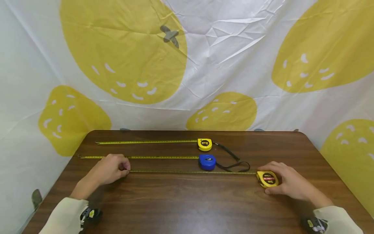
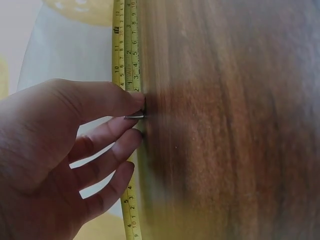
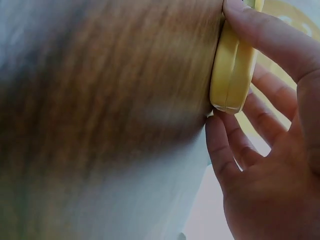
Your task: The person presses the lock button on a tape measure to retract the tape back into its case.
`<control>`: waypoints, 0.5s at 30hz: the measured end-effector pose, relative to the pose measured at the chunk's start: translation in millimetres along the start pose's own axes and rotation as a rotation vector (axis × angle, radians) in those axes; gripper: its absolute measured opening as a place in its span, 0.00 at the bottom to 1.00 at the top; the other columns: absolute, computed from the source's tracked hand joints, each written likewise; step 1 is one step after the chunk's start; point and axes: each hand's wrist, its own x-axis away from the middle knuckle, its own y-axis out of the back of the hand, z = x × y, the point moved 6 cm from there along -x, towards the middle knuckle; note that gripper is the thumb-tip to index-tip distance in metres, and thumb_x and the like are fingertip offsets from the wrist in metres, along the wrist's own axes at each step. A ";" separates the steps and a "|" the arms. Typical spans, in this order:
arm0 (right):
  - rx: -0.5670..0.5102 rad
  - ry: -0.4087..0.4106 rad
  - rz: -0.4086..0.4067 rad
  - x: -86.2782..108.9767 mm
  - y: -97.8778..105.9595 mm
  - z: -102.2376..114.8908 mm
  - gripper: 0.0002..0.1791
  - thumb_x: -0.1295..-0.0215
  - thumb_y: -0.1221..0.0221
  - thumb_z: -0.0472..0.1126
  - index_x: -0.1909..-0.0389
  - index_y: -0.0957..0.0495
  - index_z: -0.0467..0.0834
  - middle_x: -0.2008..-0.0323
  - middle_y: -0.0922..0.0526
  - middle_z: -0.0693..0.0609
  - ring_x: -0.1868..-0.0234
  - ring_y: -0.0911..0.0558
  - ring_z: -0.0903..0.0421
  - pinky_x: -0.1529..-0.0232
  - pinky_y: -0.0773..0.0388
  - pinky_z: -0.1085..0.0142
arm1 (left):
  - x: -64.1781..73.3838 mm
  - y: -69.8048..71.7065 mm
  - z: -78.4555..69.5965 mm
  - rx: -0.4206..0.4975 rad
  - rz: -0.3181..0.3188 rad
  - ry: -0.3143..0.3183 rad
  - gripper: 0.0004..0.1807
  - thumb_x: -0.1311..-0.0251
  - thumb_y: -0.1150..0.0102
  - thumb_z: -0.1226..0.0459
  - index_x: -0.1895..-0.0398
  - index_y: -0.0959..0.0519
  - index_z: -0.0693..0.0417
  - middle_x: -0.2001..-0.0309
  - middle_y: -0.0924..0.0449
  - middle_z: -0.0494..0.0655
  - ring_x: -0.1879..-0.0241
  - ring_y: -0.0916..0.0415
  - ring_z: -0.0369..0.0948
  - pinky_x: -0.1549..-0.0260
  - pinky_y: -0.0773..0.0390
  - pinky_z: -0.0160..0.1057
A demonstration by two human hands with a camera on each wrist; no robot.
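My left hand point(image 1: 112, 169) pinches the end of a pulled-out tape blade point(image 1: 187, 172) between thumb and fingertips. Its metal end hook point(image 2: 134, 117) shows just past the thumb in the left wrist view. The blade runs rightward over the table to a yellow 2m tape measure point(image 1: 267, 179). Around that case curve the thumb and fingers of my right hand point(image 1: 292, 183). Seen in the right wrist view, the yellow case point(image 3: 231, 75) lies against the tabletop. Behind the left hand passes the blade of a blue tape measure point(image 1: 207, 162), partly hidden by that hand.
Farther back sits a yellow 3m tape measure point(image 1: 204, 144), its blade point(image 1: 146, 142) stretched leftward. Black wrist straps trail right from it and from the blue one. All lie on a brown wooden table point(image 1: 187, 204). A fruit-patterned cloth point(image 1: 204, 65) hangs behind.
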 end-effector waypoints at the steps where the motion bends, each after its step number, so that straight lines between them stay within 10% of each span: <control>1: -0.003 0.005 0.000 0.1 0.2 -0.5 0.42 0.53 0.11 0.53 0.36 0.15 0.47 0.45 0.14 0.57 0.47 0.19 0.55 0.53 0.21 0.58 | 0.1 0.0 -0.3 0.006 0.001 -0.006 0.10 0.39 0.22 0.69 0.70 0.14 0.45 0.67 0.20 0.33 0.67 0.22 0.33 0.65 0.18 0.44; 15: -0.077 0.068 -0.008 -0.4 2.2 -1.4 0.37 0.51 0.14 0.41 0.36 0.14 0.47 0.47 0.17 0.62 0.51 0.21 0.64 0.56 0.21 0.64 | 3.3 3.3 1.1 0.034 -0.036 -0.081 0.11 0.34 0.23 0.69 0.67 0.14 0.43 0.65 0.20 0.30 0.66 0.23 0.30 0.65 0.19 0.40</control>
